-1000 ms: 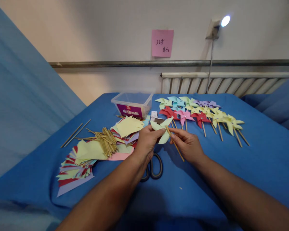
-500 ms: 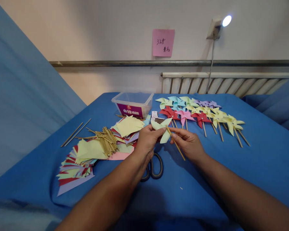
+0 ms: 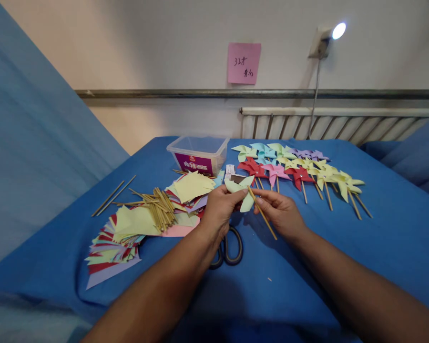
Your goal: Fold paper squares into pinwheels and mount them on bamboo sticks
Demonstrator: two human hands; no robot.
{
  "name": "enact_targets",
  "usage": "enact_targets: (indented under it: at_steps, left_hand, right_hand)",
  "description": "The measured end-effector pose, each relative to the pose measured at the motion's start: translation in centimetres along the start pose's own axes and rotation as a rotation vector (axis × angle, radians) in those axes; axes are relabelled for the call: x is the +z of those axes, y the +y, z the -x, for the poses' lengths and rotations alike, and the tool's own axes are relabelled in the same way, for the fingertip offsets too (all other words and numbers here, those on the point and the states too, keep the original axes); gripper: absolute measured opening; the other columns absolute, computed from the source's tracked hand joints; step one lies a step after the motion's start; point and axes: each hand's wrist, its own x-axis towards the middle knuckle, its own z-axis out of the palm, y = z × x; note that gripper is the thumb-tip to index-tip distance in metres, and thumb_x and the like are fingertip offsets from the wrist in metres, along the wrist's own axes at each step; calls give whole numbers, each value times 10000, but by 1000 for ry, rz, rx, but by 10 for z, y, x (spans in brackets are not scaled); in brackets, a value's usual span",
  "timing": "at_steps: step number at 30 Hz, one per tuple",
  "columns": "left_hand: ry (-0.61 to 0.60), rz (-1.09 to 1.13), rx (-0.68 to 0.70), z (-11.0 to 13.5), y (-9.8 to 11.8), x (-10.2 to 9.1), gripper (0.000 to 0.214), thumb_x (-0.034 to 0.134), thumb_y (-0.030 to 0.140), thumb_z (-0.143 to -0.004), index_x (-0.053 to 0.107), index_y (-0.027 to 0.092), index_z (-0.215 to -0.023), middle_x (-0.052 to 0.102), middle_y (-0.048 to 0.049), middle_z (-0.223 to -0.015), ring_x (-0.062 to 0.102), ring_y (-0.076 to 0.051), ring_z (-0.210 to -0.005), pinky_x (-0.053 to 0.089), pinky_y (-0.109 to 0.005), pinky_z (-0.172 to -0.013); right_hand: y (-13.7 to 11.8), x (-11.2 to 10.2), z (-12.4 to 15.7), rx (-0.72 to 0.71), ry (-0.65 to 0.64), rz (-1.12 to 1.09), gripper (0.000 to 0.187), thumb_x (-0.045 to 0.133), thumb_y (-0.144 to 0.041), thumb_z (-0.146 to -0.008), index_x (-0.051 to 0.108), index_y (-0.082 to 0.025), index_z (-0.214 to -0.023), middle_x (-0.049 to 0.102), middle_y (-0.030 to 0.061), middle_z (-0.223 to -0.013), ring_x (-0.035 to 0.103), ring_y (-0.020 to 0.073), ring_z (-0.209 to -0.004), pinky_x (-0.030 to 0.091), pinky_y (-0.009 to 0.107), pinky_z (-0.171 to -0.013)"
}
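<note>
Between the fingers of my left hand (image 3: 219, 207) is a pale green paper pinwheel (image 3: 248, 204), its blades folded toward the centre. My right hand (image 3: 280, 209) pinches a thin wooden stick (image 3: 264, 216), whose upper end lies against the pinwheel's middle. The stick slants down to the right. My fingers hide the exact join, so I cannot tell whether the two are fastened. Below my left wrist lie scissors (image 3: 234, 245) with black handles; their blades are hidden. Just beyond the hands stands a small white box (image 3: 230, 169).
Finished pinwheels (image 3: 300, 176) in several colours lie in rows at the back right. Left are fanned coloured paper sheets (image 3: 110, 252), with a bundle of sticks (image 3: 160, 212) on top. A clear plastic tub (image 3: 196, 162) stands behind. The blue cloth (image 3: 325, 276) covers the table.
The whole view has shifted very slightly. Both hands hold the pinwheel and stick in nearly the same pose, with the pinwheel turned a little.
</note>
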Motion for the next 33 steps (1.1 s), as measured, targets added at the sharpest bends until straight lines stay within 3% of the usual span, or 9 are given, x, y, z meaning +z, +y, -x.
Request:
enact_targets:
  at_steps: [13,22,33]
  left_hand:
    - [3,1,-8,0,1,0,308,826,261,-560,687,107,-788,682,-56,-694,609,-148,-585,470,-274,-595]
    - [-3,3,8,0,1,0,300,826,230,-549,688,98,-780,683,-54,-688,603,-141,-585,463,-258,-587]
    - [9,-8,15,0,3,1,314,830,222,-527,691,97,-779,688,-56,-689,605,-144,-588,456,-256,-585]
  right_hand:
    - [1,-1,0,-61,4,41,401,692,-384,-777,694,-183,-1125,628,-16,-607,458,78,-469,337,210,-442]
    - [5,-1,0,-131,47,78,362,703,-366,-764,716,-206,-1089,655,-2,-633,571,125,-569,416,234,-503]
    - [4,1,3,-197,97,139,329,690,-316,-777,720,-207,-1085,625,-17,-618,571,124,-583,452,243,-543]
